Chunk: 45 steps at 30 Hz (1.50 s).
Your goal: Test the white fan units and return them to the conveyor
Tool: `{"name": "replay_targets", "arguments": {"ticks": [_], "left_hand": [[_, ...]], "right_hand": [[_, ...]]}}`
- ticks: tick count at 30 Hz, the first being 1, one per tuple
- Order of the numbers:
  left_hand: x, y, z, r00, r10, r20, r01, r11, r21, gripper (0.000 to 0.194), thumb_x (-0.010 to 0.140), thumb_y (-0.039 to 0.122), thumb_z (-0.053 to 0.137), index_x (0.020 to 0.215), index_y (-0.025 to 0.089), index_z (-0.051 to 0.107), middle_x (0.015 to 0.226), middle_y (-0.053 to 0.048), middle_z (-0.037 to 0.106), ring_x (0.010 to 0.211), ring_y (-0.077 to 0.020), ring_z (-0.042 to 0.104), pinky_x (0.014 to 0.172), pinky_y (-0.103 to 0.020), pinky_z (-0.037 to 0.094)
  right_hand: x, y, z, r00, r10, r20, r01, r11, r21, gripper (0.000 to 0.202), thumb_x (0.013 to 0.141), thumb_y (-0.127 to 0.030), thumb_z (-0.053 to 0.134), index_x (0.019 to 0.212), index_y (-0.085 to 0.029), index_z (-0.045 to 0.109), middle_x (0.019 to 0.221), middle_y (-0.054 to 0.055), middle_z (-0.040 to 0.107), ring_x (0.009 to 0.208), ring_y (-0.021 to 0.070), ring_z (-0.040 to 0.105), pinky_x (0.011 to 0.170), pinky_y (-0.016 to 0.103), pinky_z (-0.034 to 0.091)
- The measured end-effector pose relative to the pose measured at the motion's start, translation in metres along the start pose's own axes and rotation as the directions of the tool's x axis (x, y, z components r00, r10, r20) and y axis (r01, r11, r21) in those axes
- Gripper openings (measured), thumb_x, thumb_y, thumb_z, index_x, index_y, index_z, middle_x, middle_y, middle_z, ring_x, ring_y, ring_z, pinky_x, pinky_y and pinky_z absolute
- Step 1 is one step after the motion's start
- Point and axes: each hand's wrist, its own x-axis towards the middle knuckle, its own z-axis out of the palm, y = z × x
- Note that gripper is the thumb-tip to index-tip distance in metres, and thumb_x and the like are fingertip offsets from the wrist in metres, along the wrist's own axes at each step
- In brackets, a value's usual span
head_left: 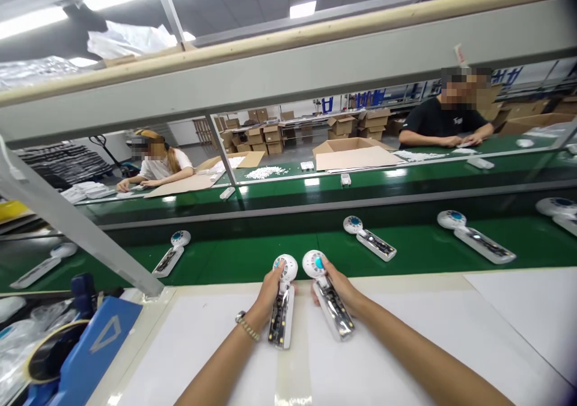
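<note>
White open-backed fan units: left hand grips one, right hand grips another. Keep fingers off exposed circuit boards, heads level at the conveyor belt edge.

Both bare forearms reach forward side by side toward the far edge of the surface, converging as they go. The left hand, a bracelet on its wrist, is curled closed in a grip, thumb up at the top. The right hand is also closed in a grip, its fingers wrapped, knuckles outward.
</note>
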Motion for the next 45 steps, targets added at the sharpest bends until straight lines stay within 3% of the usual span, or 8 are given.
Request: {"name": "replay_targets", "arguments": {"ticks": [7, 13, 17, 22, 27, 31, 40, 45], "left_hand": [[0.066, 0.027, -0.034, 0.951, 0.186, -0.245, -0.112, 0.952, 0.286, 0.051, 0.071, 0.06, 0.05, 0.09, 0.013, 0.051, 0.073, -0.009, 0.062, 0.073, -0.0236, 0.061, 0.066, -0.032, 0.045], [0.067, 0.05, -0.066, 0.858, 0.42, -0.295, -0.189, 0.793, 0.579, 0.046, 0.064, 0.026, 0.06, 0.105, 0.009, 0.048, 0.11, -0.02, 0.048, 0.117, -0.0392, 0.035, 0.097, -0.049, 0.023], [0.052, 0.058, -0.032, 0.842, 0.53, -0.095, -0.362, 0.687, 0.63, 0.037, 0.071, 0.023, 0.054, 0.107, 0.017, 0.05, 0.12, -0.014, 0.041, 0.118, -0.0324, 0.036, 0.101, -0.042, 0.022], [0.074, 0.046, 0.061, 0.91, 0.406, 0.084, -0.378, 0.73, 0.57, 0.013, 0.071, 0.028, 0.059, 0.079, 0.018, 0.057, 0.098, -0.013, 0.056, 0.098, -0.0308, 0.053, 0.088, -0.039, 0.035], [0.118, 0.028, 0.153, 0.982, 0.138, 0.126, -0.182, 0.856, 0.484, 0.03, 0.069, 0.041, 0.065, 0.057, 0.017, 0.051, 0.061, -0.009, 0.058, 0.074, -0.0304, 0.061, 0.064, -0.035, 0.044], [0.135, 0.028, 0.178, 0.991, 0.071, 0.112, -0.113, 0.896, 0.43, 0.02, 0.077, 0.032, 0.062, 0.076, 0.013, 0.057, 0.084, -0.007, 0.062, 0.087, -0.0224, 0.059, 0.077, -0.036, 0.044], [0.089, 0.022, 0.111, 0.938, -0.033, 0.346, -0.018, 0.99, 0.142, 0.022, 0.073, 0.031, 0.065, 0.077, 0.012, 0.055, 0.068, -0.004, 0.062, 0.066, -0.0195, 0.062, 0.064, -0.033, 0.05], [0.03, 0.003, 0.061, 0.931, 0.092, 0.353, -0.037, 0.986, -0.161, 0.048, 0.06, 0.022, 0.075, 0.098, 0.02, 0.044, 0.093, -0.006, 0.062, 0.077, -0.0201, 0.064, 0.069, -0.036, 0.052]], "right_hand": [[0.075, -0.032, 0.01, 0.932, -0.31, -0.19, 0.227, 0.904, -0.362, 0.033, 0.07, -0.048, 0.06, 0.059, -0.017, 0.055, 0.059, 0.005, 0.062, 0.067, 0.0234, 0.062, 0.062, 0.032, 0.048], [0.053, -0.073, -0.081, 0.805, -0.522, -0.281, 0.26, 0.736, -0.625, 0.013, 0.062, -0.022, 0.066, 0.075, -0.022, 0.065, 0.087, 0.003, 0.068, 0.091, 0.0247, 0.06, 0.087, 0.035, 0.042], [-0.005, -0.114, -0.186, 0.609, -0.548, -0.574, 0.003, 0.725, -0.689, 0.028, 0.069, -0.022, 0.057, 0.096, -0.016, 0.061, 0.114, 0.014, 0.058, 0.114, 0.0294, 0.046, 0.096, 0.041, 0.033], [-0.073, -0.122, -0.276, 0.395, -0.395, -0.829, -0.328, 0.783, -0.529, 0.037, 0.068, -0.03, 0.061, 0.096, -0.006, 0.058, 0.108, 0.027, 0.055, 0.117, 0.0449, 0.038, 0.088, 0.055, 0.033], [-0.083, -0.095, -0.275, 0.507, -0.41, -0.758, -0.292, 0.746, -0.598, 0.017, 0.067, -0.026, 0.064, 0.082, -0.018, 0.06, 0.082, 0.011, 0.065, 0.098, 0.0332, 0.057, 0.081, 0.041, 0.041], [-0.067, -0.086, -0.248, 0.602, -0.411, -0.685, -0.191, 0.758, -0.624, 0.013, 0.064, -0.02, 0.068, 0.071, -0.016, 0.057, 0.07, 0.004, 0.063, 0.081, 0.0239, 0.061, 0.075, 0.037, 0.045], [-0.059, -0.044, -0.12, 0.883, -0.353, -0.309, 0.288, 0.928, -0.237, 0.045, 0.072, -0.043, 0.063, 0.109, -0.023, 0.048, 0.104, 0.008, 0.063, 0.094, 0.0247, 0.063, 0.077, 0.037, 0.051], [-0.044, -0.013, -0.057, 0.966, -0.225, -0.129, 0.246, 0.951, 0.186, 0.057, 0.065, -0.027, 0.072, 0.113, -0.025, 0.041, 0.097, 0.004, 0.066, 0.089, 0.0237, 0.064, 0.078, 0.036, 0.05]]}}
